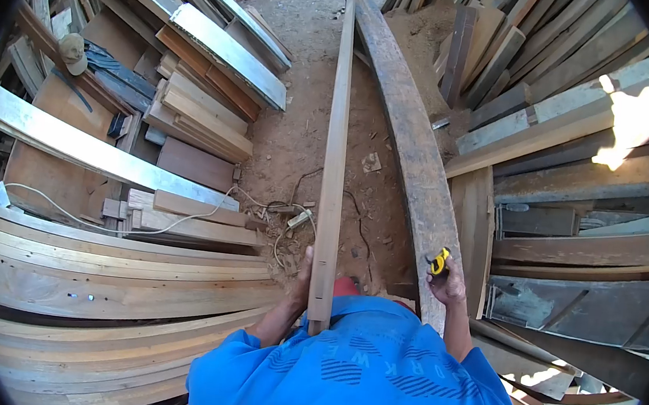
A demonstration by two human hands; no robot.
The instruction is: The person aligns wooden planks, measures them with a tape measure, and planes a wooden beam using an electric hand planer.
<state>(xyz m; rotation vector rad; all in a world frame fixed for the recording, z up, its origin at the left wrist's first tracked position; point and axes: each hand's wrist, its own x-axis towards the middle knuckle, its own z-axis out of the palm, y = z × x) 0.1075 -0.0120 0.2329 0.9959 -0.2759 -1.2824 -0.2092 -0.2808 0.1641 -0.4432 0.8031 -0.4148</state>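
A long, narrow wooden beam (335,149) runs away from my body, its near end against my blue shirt. My left hand (302,277) grips the beam's left side near that end; some of the fingers are hidden. Short dark marks show on the beam's top face close by. In my right hand (451,285) is a yellow and black tape measure (440,261), held over the near part of a wide, worn plank (410,125). No drawn-out blade can be made out. Beam and plank come together at their far ends.
Stacked boards (98,282) lie close on my left, with shorter timber pieces (200,112) beyond. More planks (576,266) crowd the right side. A pale cord (142,226) and a power strip (299,217) lie across the left side and dirt floor. A cap (73,53) sits far left.
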